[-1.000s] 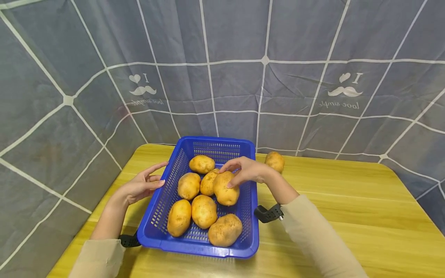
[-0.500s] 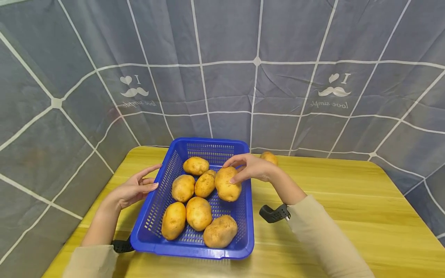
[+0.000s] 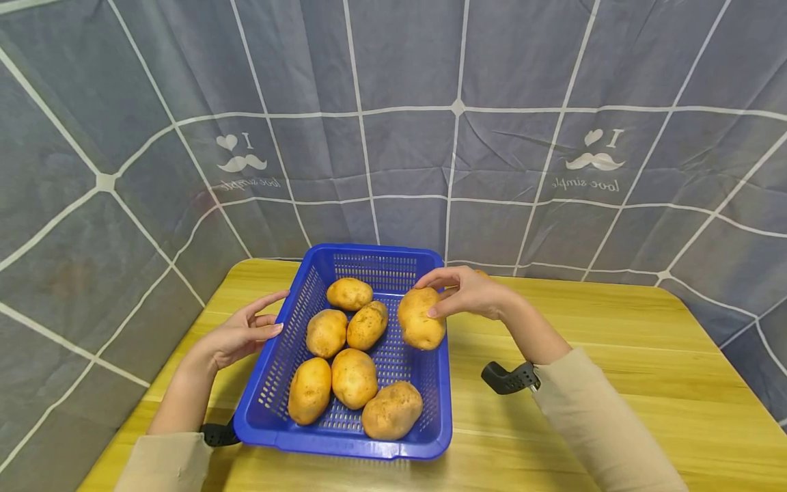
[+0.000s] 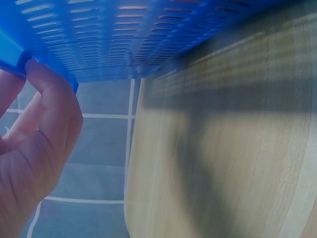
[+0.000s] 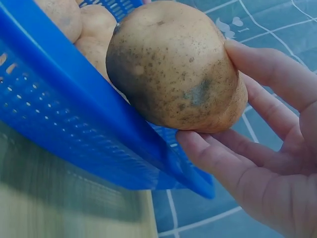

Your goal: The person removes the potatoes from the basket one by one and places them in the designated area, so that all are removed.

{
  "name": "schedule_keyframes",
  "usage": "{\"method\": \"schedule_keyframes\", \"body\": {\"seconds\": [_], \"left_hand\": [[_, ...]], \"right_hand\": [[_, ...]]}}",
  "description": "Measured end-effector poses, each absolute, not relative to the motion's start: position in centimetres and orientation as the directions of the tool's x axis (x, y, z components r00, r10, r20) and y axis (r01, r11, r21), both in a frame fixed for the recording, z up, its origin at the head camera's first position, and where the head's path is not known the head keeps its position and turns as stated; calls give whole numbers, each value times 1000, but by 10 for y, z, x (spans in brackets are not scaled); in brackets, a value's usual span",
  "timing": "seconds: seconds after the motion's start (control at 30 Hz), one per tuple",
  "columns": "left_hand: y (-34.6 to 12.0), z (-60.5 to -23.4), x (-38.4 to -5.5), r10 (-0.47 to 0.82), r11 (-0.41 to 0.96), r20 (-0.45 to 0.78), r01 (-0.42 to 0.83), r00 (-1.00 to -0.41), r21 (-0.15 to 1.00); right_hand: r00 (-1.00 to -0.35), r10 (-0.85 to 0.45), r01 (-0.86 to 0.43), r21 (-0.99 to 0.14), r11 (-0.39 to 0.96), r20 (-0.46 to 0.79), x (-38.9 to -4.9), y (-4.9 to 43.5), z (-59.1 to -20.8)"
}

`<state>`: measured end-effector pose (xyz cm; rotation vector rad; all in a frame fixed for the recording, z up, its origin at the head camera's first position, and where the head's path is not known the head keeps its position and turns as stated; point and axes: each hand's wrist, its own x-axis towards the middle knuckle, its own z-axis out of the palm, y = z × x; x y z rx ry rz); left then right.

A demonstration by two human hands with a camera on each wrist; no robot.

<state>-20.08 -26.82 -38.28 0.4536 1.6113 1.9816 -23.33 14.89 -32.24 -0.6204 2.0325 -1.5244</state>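
My right hand (image 3: pixel 476 294) grips a large potato (image 3: pixel 421 320) between thumb and fingers, raised over the right rim of the blue basket. In the right wrist view the held potato (image 5: pixel 176 67) shows dark specks and overlaps the rim. My left hand (image 3: pixel 240 333) holds the left rim of the blue plastic basket (image 3: pixel 343 445). Fingertips (image 4: pixel 42 69) hook under that rim in the left wrist view. Several more potatoes lie inside, among them a rough one (image 3: pixel 392 410) at the near right and a smooth one (image 3: pixel 353 378) near the middle.
The basket stands on a light wooden table (image 3: pixel 584 369). Another potato (image 3: pixel 481 272) lies at the table's back, mostly hidden behind my right hand. A grey curtain (image 3: pixel 522 157) with white lines hangs along the back and left.
The right hand has lifted the potato away from the other potatoes and moved it right, to the basket's right rim. The left hand stays on the left rim.
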Motion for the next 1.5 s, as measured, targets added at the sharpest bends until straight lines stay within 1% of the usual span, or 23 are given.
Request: {"method": "schedule_keyframes", "body": {"seconds": [0.13, 0.47, 0.77, 1.03, 1.27, 1.5], "left_hand": [[-268, -383, -201, 603, -138, -74, -195, -795, 971], [-267, -383, -199, 598, -143, -73, -196, -798, 970], [-267, -385, -199, 592, -148, -80, -206, -802, 967], [-266, -383, -200, 605, -167, -71, -213, -793, 963], [-266, -380, -199, 606, -179, -70, -222, -793, 958], [-266, -380, -199, 601, -173, -77, -223, -796, 959]], "right_hand": [[-771, -627, -63, -966, 251, -113, -232, 156, -320], [-795, -593, -40, -963, 266, -130, -228, 177, -318], [-824, -547, -34, -951, 307, -147, -227, 209, -324], [-849, -507, -11, -955, 298, -148, -223, 238, -328], [-859, -489, 12, -960, 280, -153, -217, 260, -327], [-874, -452, 32, -950, 311, -178, -211, 276, -331]]}}
